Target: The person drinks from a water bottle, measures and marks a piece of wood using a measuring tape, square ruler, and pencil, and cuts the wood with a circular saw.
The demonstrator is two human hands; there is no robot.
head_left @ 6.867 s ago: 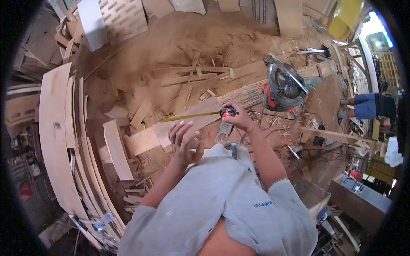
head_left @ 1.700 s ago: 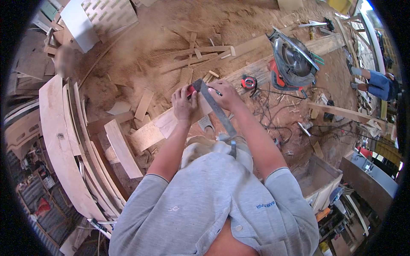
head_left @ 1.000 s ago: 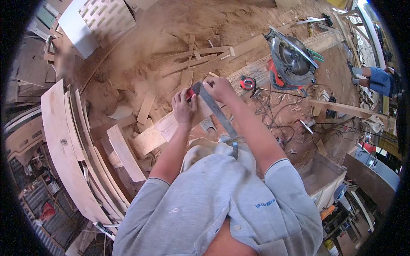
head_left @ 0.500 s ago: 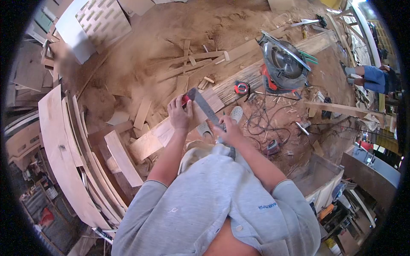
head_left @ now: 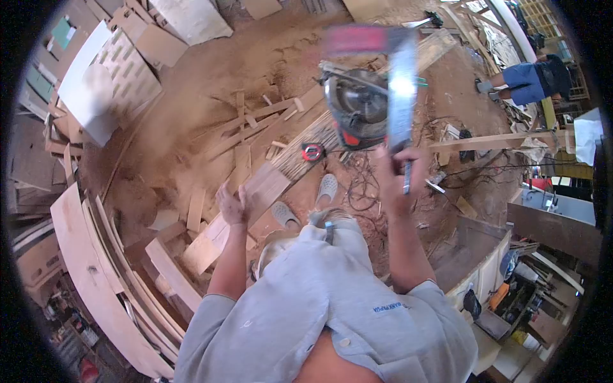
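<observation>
My right hand (head_left: pixel 402 175) is raised and closed around the end of a try square's metal blade. The try square (head_left: pixel 401 96) points away from me, blurred by motion, its red stock at the far end. A thin dark stick, perhaps a pencil, shows at the same hand. My left hand (head_left: pixel 234 204) holds nothing, fingers apart, beside the light wooden board (head_left: pixel 267 184); whether it touches the board I cannot tell. A red and black tape measure (head_left: pixel 312 152) lies near that board's far end. Behind the try square sits a circular saw (head_left: pixel 357 108), partly covered.
Loose wood offcuts (head_left: pixel 241 121) lie on the sawdust-covered floor. Long panels (head_left: pixel 96 281) lean at the left. Cables (head_left: pixel 363 185) tangle right of my feet. A wooden box (head_left: pixel 469 255) stands at the right; another person (head_left: pixel 527 83) is at the upper right.
My right hand has lifted the try square off the board and swung it up and to the right. My left hand has let go of its red stock.
</observation>
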